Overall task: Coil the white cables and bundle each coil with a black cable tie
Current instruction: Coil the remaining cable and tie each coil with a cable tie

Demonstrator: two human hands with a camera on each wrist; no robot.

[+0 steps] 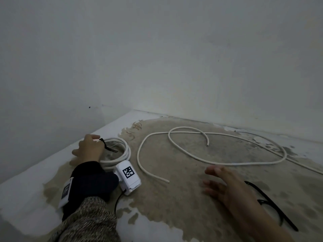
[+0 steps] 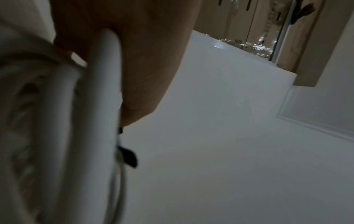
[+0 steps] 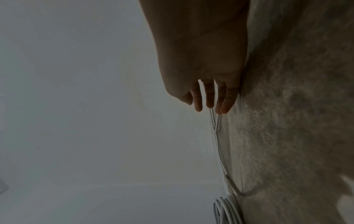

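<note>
left grip [image 1: 89, 149] holds the tied white coil [image 1: 120, 154] near the desk's far left corner; right grip [image 1: 225, 186] hovers open beside the loose cable [image 1: 192, 158]

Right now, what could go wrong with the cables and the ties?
1. The loose white cable crosses itself, so pulling one end may make a knot.
2. The black tie on the coil sticks out; if the left hand lets go, the coil might spring open.
3. The right hand could bump the spare ties away.
</note>
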